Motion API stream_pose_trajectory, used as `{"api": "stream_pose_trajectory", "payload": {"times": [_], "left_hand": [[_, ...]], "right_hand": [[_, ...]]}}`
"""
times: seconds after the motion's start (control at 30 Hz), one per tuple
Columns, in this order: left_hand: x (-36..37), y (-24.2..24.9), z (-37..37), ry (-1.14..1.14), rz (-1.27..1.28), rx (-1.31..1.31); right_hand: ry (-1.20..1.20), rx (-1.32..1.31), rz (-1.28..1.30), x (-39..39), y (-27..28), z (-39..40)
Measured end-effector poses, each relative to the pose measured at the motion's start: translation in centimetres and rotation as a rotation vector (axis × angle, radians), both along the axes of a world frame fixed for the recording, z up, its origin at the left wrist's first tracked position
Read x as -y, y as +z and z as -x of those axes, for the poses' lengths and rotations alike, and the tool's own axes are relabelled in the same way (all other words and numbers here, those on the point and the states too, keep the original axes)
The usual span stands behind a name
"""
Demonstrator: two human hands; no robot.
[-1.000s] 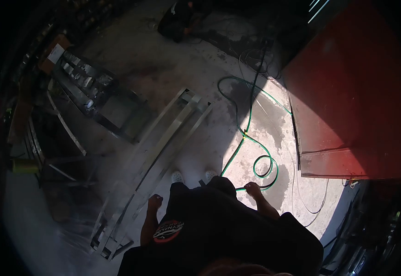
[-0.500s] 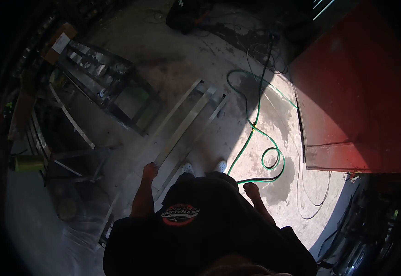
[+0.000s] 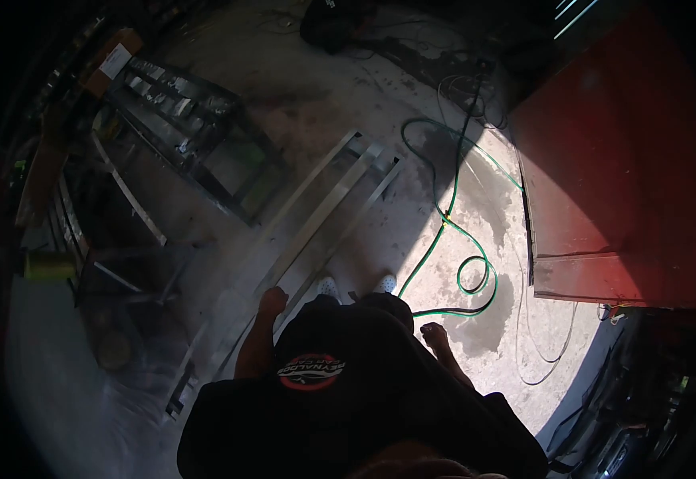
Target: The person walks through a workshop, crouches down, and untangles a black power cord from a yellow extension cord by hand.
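Note:
Curled fingers close my left hand (image 3: 273,302), which overlaps the near part of a long, pale frame of parallel bars (image 3: 324,209). The frame slants from beyond my feet back past my left side. My right hand (image 3: 434,331) hangs at my right side in a loose fist, over the sunlit floor and close to a green hose (image 3: 475,313). Whether either fist holds something small I cannot tell. Between the hands, my dark shirt hides part of the frame and most of my legs; my light, perforated shoes (image 3: 328,287) show beyond it.
A dark, paint-spattered stand (image 3: 184,148) is at the far left, with a cardboard box (image 3: 111,64) on it. Curved strips (image 3: 128,188) and plastic sheeting (image 3: 124,419) lie left. A large red panel (image 3: 623,215) fills the right. Hose loops and thin cables cross the floor.
The view has shifted slightly, so the frame and hose sit a little farther right. My left hand has moved a little right and down against the frame; my right hand has dropped slightly.

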State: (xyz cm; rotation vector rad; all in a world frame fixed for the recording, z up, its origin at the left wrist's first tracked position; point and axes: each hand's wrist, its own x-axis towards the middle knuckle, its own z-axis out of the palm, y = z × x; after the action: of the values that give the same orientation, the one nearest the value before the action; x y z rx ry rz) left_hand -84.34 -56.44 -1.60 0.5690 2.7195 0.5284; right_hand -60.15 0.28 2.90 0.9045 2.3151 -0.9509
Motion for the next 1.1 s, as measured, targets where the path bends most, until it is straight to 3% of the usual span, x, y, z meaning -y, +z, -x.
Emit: {"api": "stream_pose_trajectory", "payload": {"times": [0.03,0.13,0.17,0.33,0.43,0.53,0.63,0.9,1.0,1.03,1.07,1.1], "left_hand": [[1.5,-1.2,-0.4,-0.158,0.031,-0.098],[3.0,-2.7,-1.7,-0.049,0.082,-0.005],[3.3,-3.0,-1.9,-0.083,0.093,-0.074],[2.4,-2.6,-2.1,-0.182,-0.048,-0.322],[0.3,-1.3,-0.7,-0.158,0.098,-0.029],[-2.0,0.7,-0.1,0.054,-0.115,0.028],[-3.1,0.4,0.3,0.181,-0.255,0.028],[-2.5,0.2,0.3,0.080,-0.076,0.067],[-1.0,-1.3,-0.1,-0.069,-0.062,0.007],[-0.6,-1.7,-0.1,-0.139,-0.060,-0.025],[-0.6,-2.3,0.0,-0.134,-0.023,-0.058],[-0.5,-2.9,0.1,-0.134,0.017,-0.091]], "right_hand": [[-0.103,0.007,0.055,0.3,0.7,1.2],[0.014,-0.048,-0.055,1.0,1.6,3.0],[-0.077,-0.037,-0.006,1.3,1.8,3.5],[0.061,-0.151,-0.067,1.5,1.0,2.9],[0.143,-0.118,-0.073,0.7,-0.3,1.0],[-0.013,-0.018,-0.063,1.0,0.6,0.1],[0.021,-0.037,-0.103,0.8,1.2,-0.4],[0.228,-0.306,-0.174,-0.7,-5.1,-2.1],[0.098,-0.208,-0.144,1.2,-1.2,-0.3],[0.054,-0.174,-0.128,0.9,-2.6,-1.2],[0.176,-0.165,-0.135,0.3,-4.3,-1.4],[0.067,-0.123,-0.102,1.3,-1.6,-0.9]]}}
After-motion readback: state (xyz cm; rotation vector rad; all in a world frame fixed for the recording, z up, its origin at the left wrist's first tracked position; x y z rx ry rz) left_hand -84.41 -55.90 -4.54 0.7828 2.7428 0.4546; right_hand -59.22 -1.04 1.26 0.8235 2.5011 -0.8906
